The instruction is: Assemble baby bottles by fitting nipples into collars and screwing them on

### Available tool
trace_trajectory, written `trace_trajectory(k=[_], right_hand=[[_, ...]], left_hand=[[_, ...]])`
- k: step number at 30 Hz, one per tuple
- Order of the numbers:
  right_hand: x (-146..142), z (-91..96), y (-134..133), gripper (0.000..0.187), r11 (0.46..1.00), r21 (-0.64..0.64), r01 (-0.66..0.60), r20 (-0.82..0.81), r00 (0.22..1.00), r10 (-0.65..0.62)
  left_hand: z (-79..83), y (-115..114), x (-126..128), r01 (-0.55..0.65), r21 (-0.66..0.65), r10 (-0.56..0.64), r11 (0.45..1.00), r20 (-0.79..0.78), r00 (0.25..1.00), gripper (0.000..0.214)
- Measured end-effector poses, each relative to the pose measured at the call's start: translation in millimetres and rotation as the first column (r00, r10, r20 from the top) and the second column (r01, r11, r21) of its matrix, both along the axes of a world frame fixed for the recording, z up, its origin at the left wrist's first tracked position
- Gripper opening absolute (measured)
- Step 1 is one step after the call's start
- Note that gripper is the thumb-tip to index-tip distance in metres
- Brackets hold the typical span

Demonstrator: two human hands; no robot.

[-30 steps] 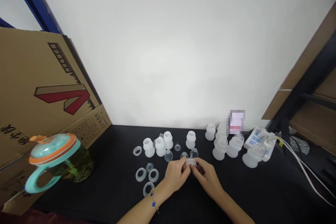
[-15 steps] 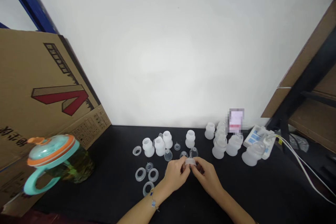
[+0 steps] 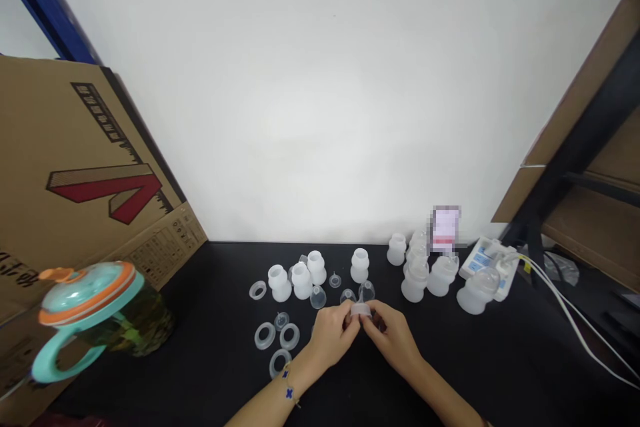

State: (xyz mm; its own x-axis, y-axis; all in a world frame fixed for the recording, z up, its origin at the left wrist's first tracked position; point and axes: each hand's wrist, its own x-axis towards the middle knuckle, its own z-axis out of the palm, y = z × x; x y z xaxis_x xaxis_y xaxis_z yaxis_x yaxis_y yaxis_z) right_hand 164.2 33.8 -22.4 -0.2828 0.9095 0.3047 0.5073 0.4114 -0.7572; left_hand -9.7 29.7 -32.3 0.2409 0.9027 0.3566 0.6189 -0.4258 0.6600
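Between both hands is a translucent bottle collar ring with a nipple (image 3: 361, 307) standing up through it. My left hand (image 3: 333, 333) pinches its left side, and my right hand (image 3: 390, 330) grips the right side, fingers closed. Just beyond them lie clear dome caps (image 3: 367, 291). A small white bottle (image 3: 359, 265) stands open-topped behind these. To the left are several more open bottles (image 3: 301, 280), another clear cap (image 3: 318, 297), loose collar rings (image 3: 289, 336) and loose nipples (image 3: 281, 321). The fingers partly hide the held ring's lower edge.
Several bottles, some capped (image 3: 415, 278), stand at the right, close to a white power strip (image 3: 490, 263) with cables. A teal-lidded jug (image 3: 107, 310) of dark liquid stands at the left by a cardboard box (image 3: 100, 167). A white wall (image 3: 320, 113) backs the black table (image 3: 215, 320).
The view has shifted slightly, so most things sit a little further left. Both hands keep hold of the ring and nipple, with barely any movement between them.
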Motion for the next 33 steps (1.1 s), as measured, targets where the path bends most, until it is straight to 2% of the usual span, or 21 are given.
trace_trajectory(k=[8, 17, 23, 28, 33], right_hand=[[0.6, 2.2, -1.3, 0.020, 1.000, -0.011, -0.002, 0.024, 1.000, 0.002], [0.2, -6.0, 2.6, 0.026, 1.000, 0.006, 0.006, 0.025, 1.000, -0.007], [-1.1, -5.8, 2.3, 0.028, 1.000, 0.000, 0.009, 0.000, 1.000, -0.009], [0.5, -6.1, 2.7, 0.027, 0.999, -0.025, 0.024, -0.014, 1.000, -0.025], [0.0, -3.5, 2.1, 0.026, 1.000, -0.026, 0.018, -0.023, 1.000, -0.019]], left_hand=[[1.1, 0.3, -0.2, 0.019, -0.008, -0.019, 1.000, 0.019, 1.000, 0.024], [-0.9, 0.2, 0.9, -0.012, -0.035, 0.013, 0.999, 0.023, 1.000, 0.029], [2.8, 0.0, 2.5, -0.014, -0.098, 0.021, 0.995, 0.070, 0.997, 0.032], [-1.0, 2.7, 2.9, 0.035, -0.154, -0.018, 0.987, 0.113, 0.993, 0.030], [-5.2, 4.8, 1.5, 0.100, -0.152, -0.070, 0.983, 0.187, 0.980, 0.029]])
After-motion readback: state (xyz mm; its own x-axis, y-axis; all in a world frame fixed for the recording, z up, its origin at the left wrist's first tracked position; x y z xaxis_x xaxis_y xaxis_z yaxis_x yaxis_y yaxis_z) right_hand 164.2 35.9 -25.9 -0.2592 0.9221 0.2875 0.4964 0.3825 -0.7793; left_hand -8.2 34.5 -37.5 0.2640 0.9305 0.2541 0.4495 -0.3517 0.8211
